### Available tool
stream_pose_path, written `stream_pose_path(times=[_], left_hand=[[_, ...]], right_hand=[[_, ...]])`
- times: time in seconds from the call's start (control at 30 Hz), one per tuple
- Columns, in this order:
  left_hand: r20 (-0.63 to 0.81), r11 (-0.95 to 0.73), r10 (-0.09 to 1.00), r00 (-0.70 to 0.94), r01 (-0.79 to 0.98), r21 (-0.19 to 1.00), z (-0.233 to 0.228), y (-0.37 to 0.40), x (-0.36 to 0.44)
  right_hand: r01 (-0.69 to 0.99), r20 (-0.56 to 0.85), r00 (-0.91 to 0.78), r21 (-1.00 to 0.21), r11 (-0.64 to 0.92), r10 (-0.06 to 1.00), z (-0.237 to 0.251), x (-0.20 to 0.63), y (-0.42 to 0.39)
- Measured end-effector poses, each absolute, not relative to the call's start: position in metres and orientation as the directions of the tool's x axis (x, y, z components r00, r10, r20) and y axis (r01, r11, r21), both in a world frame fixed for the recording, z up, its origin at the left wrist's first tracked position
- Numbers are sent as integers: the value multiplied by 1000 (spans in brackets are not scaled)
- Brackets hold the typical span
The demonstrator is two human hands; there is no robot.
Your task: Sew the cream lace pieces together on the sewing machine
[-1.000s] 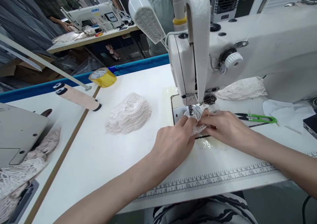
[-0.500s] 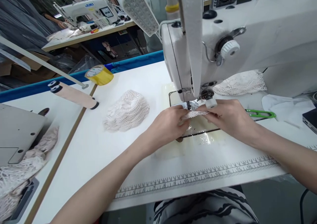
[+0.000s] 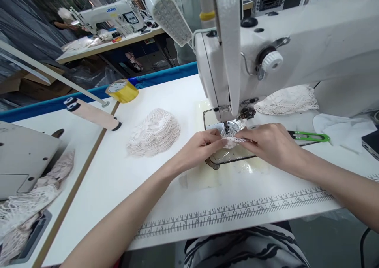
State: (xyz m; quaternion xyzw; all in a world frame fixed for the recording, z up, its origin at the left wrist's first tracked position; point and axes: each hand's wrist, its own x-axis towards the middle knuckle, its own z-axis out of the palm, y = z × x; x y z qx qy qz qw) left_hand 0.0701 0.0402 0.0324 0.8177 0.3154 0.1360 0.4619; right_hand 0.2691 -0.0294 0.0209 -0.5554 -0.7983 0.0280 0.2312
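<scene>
A small strip of white lace (image 3: 231,140) lies under the needle area of the sewing machine (image 3: 219,78). My left hand (image 3: 204,144) pinches its left end between thumb and fingers, just in front of the presser foot (image 3: 226,127). On the other side, my right hand (image 3: 266,143) grips the right end with closed fingertips. Part of the lace is hidden by my fingers. Just behind my right hand lie green-handled thread snips (image 3: 311,136), partly covered by it.
A pile of lace pieces (image 3: 155,133) lies to the left; more lace (image 3: 290,99) sits behind the machine's needle end. A yellow tape roll (image 3: 122,91) and a pink thread cone (image 3: 94,114) are at back left. A printed ruler (image 3: 225,216) runs along the front edge.
My hands have drawn slightly toward me with the lace, and more of it shows at the presser foot. My left fingers have shifted their hold. The view has moved slightly.
</scene>
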Motion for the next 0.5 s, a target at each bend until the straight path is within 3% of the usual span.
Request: stream_pose_path(times=[0.13, 0.23, 0.3, 0.37, 0.5], left_hand=[[102, -593, 579, 809, 332, 733, 19, 30, 66], [341, -849, 480, 808, 329, 414, 7, 18, 61], [423, -916, 401, 813, 364, 169, 1, 9, 58], [447, -924, 344, 826, 382, 4, -1, 2, 55], [434, -913, 339, 835, 404, -64, 0, -4, 53]], right_hand=[[864, 329, -346, -254, 435, 879, 22, 269, -35], [842, 345, -443, -156, 516, 827, 21, 268, -38], [827, 381, -491, -78, 557, 783, 20, 266, -40], [818, 409, -510, -41, 573, 757, 19, 264, -41], [813, 406, -520, -34, 581, 751, 17, 263, -42]])
